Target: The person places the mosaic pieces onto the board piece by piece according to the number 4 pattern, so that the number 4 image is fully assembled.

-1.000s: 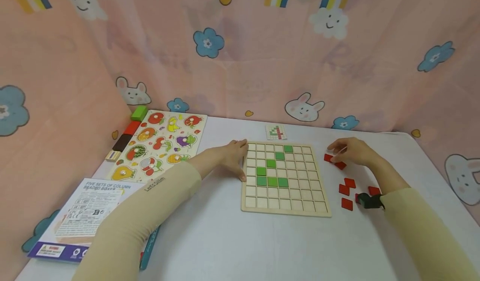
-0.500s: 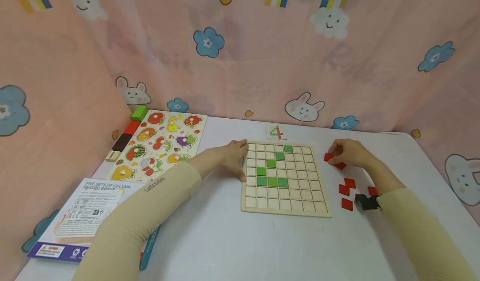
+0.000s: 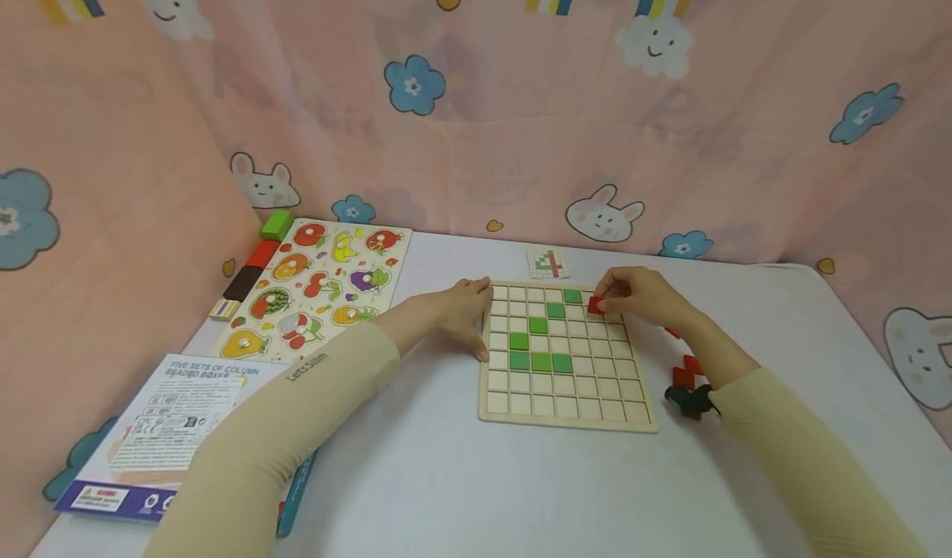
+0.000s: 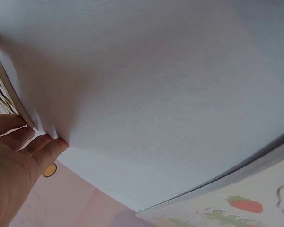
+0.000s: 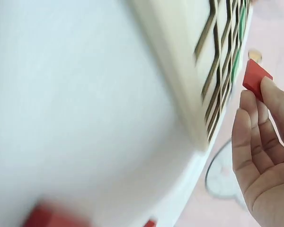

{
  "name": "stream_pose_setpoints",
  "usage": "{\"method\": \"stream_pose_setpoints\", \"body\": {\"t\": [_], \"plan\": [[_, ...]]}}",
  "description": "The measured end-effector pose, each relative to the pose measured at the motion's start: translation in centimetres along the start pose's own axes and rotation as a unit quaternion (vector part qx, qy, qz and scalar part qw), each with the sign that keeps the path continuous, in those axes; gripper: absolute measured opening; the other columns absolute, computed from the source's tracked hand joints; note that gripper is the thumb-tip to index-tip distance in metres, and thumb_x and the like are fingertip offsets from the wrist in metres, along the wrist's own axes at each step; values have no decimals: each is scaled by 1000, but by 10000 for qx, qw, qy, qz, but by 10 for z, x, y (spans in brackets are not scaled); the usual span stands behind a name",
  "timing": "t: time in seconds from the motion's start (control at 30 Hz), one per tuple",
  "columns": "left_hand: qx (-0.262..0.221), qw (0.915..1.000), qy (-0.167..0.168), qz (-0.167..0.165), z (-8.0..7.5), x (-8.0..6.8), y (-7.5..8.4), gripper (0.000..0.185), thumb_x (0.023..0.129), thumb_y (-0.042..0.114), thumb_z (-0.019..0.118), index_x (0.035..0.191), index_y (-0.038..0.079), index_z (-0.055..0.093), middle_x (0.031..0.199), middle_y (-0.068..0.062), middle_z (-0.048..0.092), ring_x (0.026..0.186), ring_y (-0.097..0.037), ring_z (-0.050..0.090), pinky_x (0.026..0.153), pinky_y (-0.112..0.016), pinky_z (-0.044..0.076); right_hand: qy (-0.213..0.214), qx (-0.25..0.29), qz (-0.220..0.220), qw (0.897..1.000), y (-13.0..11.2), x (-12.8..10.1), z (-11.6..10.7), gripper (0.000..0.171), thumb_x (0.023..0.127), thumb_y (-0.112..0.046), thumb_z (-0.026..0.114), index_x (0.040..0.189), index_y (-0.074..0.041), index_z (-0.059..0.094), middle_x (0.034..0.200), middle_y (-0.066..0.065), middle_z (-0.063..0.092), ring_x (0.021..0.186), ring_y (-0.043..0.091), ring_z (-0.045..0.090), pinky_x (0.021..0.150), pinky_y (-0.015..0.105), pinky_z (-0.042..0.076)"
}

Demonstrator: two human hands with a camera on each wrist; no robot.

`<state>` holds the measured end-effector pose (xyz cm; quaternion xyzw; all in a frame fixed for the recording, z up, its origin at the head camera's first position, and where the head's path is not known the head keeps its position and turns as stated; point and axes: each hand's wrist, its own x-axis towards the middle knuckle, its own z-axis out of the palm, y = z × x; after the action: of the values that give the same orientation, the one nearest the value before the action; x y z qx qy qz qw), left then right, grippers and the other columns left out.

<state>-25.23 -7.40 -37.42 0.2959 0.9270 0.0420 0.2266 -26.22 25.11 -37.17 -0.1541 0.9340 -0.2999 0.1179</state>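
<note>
White table (image 3: 446, 475), bare on the near side. Wooden grid board (image 3: 568, 416) steadied at its left edge by flat left hand (image 3: 464, 310). Right hand (image 3: 640, 293) over top-right cells, pinching red tile (image 3: 596, 305). Might snag on a cell ridge if tilted.

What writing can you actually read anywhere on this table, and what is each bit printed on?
"FIVE SETS OF COLUMN BEADED BOXES" (second line hard to make out): on the box at the near left.
"Let's Slim": on the left sleeve; only roughly legible.
Fine print and a warning label on the box: too small to read.
The small card behind the wooden grid board shows a colored pattern shaped like a 4, no readable words.
</note>
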Motion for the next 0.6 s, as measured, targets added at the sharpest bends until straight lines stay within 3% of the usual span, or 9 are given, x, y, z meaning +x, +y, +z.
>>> {"method": "stream_pose_setpoints", "body": {"t": [0.2, 0.6], "plan": [[48, 10000, 6, 28, 0, 1, -1, 120, 76, 59, 77, 157, -1, 12, 167, -20, 4, 155, -41, 12, 128, -48, 19, -108, -133, -291, 9994, -13, 13, 14, 13, 92, -14, 68, 102, -6, 66, 95, 9, 69, 88, 19, 57, 82, 28, 48], [30, 10000, -9, -2, 0, 2, -1, 122, 76, 60, 77, 158, -1, 11, 167, -20, 4, 155, -41, 12, 128, -48, 18, -98, -594, -405, 9974, -15, 21, 21, 10, 91, -12, 69, 100, -8, 72, 98, 10, 73, 85, 20, 63, 78, 32, 51]]}}
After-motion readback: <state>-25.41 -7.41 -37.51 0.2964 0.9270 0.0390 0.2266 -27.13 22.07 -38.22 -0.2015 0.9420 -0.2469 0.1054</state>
